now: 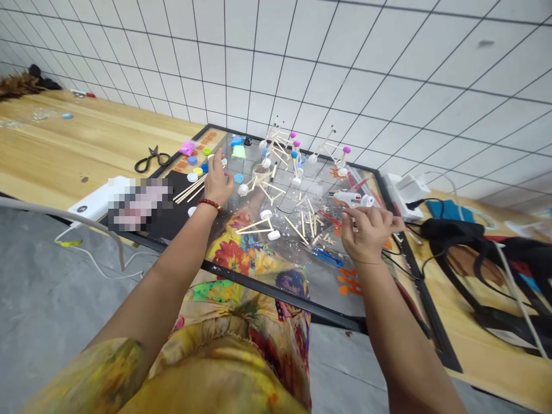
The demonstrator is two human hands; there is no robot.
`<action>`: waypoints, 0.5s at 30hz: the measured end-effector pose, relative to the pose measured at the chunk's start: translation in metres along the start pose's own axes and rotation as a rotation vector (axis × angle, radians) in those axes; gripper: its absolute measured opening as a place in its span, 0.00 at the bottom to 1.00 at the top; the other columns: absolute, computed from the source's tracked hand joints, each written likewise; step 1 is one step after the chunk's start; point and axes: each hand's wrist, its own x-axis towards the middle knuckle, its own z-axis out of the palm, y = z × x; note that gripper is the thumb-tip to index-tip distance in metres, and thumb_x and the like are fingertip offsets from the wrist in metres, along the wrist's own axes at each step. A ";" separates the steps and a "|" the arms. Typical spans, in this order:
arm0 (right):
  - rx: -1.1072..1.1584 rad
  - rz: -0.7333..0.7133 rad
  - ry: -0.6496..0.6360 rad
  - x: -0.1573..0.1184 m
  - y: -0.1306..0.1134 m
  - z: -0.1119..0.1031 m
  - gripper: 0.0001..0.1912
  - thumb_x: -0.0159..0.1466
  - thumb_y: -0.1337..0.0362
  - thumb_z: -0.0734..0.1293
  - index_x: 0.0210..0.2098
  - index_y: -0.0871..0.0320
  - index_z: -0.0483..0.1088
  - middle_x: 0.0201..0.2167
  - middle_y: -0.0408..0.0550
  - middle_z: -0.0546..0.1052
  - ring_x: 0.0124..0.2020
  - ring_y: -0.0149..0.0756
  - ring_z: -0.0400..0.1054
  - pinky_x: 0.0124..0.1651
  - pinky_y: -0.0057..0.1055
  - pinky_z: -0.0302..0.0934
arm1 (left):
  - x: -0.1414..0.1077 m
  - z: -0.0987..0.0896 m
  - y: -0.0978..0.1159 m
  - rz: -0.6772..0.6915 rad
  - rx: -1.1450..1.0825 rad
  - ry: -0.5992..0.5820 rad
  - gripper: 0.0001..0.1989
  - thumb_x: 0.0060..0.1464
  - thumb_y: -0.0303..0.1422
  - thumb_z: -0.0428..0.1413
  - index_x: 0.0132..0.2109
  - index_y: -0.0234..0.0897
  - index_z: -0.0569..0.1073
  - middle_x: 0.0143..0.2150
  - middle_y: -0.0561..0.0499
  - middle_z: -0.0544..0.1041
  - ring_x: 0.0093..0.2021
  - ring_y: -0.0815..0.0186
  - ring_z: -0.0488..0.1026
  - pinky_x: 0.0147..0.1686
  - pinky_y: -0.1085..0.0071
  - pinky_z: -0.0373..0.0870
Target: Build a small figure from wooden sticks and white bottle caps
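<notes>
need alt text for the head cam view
Seen from above, two bare hands work over a black-framed glass panel scattered with wooden sticks, plastic bottle caps and small stick-and-cap frames. The left hand is at a white cap; the right hand is beside a white hot glue gun.

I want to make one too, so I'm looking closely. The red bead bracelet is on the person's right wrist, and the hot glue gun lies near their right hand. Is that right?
Not quite. The head view shows the red bead bracelet on the left wrist, not the right. The rest stands: the hot glue gun lies near the right hand.
</notes>
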 end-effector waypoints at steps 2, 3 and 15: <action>0.017 -0.003 -0.038 0.000 -0.001 0.000 0.11 0.66 0.56 0.64 0.36 0.53 0.76 0.35 0.50 0.77 0.44 0.47 0.64 0.51 0.46 0.43 | 0.000 0.000 0.000 0.008 -0.005 0.033 0.34 0.55 0.27 0.58 0.67 0.43 0.59 0.63 0.38 0.68 0.33 0.68 0.71 0.45 0.63 0.75; 0.023 -0.003 -0.053 0.000 -0.001 0.000 0.11 0.66 0.56 0.64 0.36 0.53 0.76 0.35 0.50 0.77 0.44 0.47 0.64 0.51 0.46 0.43 | 0.001 -0.001 0.000 0.013 -0.006 0.044 0.35 0.54 0.26 0.59 0.67 0.44 0.58 0.64 0.38 0.67 0.33 0.68 0.71 0.46 0.62 0.75; 0.004 0.023 -0.084 0.001 -0.003 0.003 0.13 0.67 0.53 0.64 0.35 0.53 0.77 0.33 0.50 0.76 0.44 0.47 0.64 0.51 0.48 0.43 | -0.002 0.001 0.013 0.027 -0.073 0.035 0.38 0.56 0.24 0.56 0.70 0.46 0.54 0.67 0.40 0.64 0.37 0.66 0.74 0.46 0.61 0.75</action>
